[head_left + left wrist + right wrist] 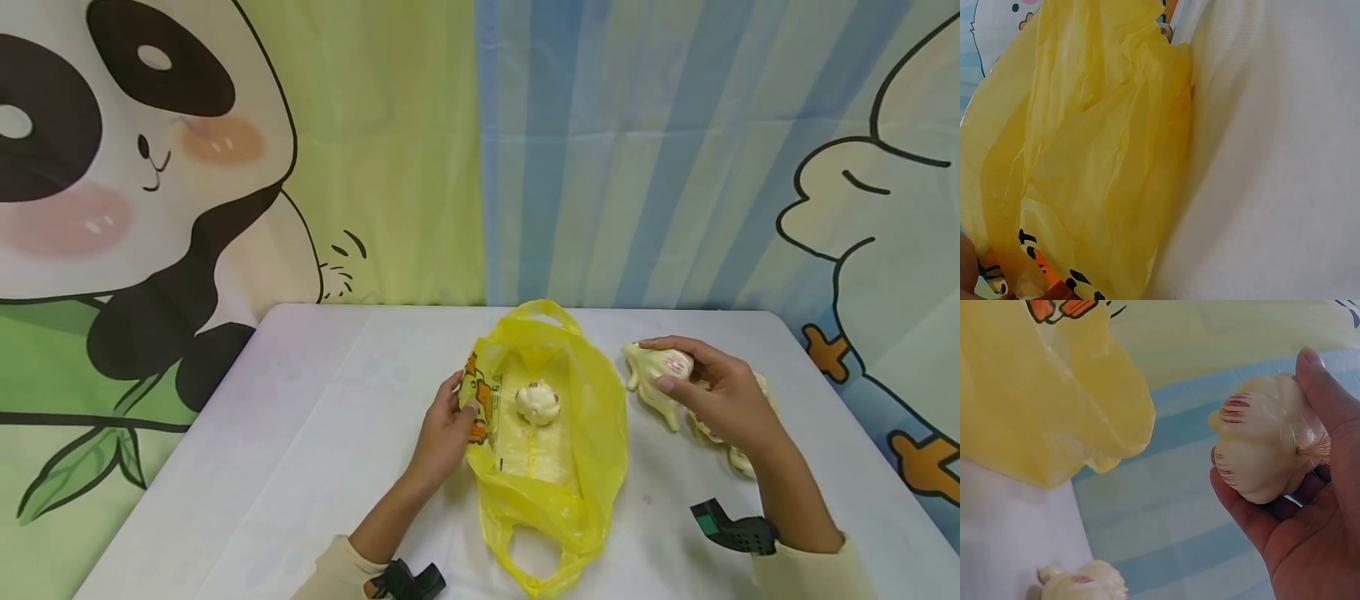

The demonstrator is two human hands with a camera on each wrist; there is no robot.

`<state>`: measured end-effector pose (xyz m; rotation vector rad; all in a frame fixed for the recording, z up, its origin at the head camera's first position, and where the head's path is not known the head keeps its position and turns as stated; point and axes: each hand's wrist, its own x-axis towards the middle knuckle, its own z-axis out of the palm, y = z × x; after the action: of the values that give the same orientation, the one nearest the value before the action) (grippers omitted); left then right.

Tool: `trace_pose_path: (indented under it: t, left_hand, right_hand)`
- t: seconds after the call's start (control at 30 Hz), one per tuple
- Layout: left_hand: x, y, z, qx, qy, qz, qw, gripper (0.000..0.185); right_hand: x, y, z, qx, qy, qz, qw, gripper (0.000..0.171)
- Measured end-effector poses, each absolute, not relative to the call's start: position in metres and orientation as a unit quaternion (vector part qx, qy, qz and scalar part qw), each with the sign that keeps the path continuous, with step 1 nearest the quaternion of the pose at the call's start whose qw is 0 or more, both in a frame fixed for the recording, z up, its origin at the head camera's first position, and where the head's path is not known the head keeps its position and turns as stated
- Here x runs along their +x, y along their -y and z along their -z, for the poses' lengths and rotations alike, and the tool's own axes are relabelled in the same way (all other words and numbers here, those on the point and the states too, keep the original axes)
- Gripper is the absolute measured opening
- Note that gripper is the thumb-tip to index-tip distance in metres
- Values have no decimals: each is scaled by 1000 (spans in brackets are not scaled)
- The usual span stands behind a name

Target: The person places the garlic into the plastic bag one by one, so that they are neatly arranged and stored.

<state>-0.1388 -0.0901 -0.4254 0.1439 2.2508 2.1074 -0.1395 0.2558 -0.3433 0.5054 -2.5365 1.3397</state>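
Left hand (444, 429) pinches the yellow bag (577, 450) rim; right hand (716, 392) grips a garlic bulb (1266, 447); another bulb (537, 402) lies inside the bag.

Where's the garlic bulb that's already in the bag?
In the head view, that garlic bulb lies inside the open yellow bag at table centre, between the left hand and right hand.

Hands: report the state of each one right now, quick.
Left hand: pinches the edge of the yellow bag, keeping it open.
Right hand: holds a garlic bulb in its fingers.
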Motion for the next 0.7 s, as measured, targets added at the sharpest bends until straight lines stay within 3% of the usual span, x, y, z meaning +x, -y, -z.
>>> trace_pose_path:
  t: [0.7]
  left_hand:
    - [-139,91,422,36,-734,-677,23,57]
  right_hand:
    - [-155,-226,340,231,831,-502,65,36]
